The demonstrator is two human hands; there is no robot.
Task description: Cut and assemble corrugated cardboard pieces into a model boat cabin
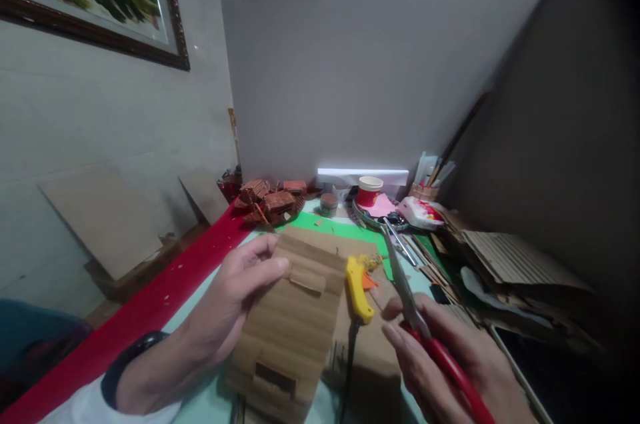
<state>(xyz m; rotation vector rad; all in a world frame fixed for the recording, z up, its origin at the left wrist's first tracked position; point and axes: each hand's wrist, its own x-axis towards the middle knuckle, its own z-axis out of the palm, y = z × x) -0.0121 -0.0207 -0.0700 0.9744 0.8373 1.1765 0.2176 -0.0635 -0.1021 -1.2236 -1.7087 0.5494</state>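
Note:
My left hand (240,297) grips a piece of brown cardboard (293,324) by its left edge, thumb on the front face. Two slots are cut in this piece: the lower one is a dark opening, and at the upper one a flap still shows. In my right hand (435,351) are red-handled scissors (410,297), their blades pointing up and away, apart from the cardboard. A yellow hot glue gun (357,287) with an orange trigger lies between my hands on another cardboard sheet (380,344), its cord running toward me.
Brown model pieces (277,201) sit at the back left, near a small jar (329,204). A red paper cup (370,191) stands on a tray at the back. Stacked corrugated cardboard (515,257) lies at right. A grey panel (350,91) rises behind the table.

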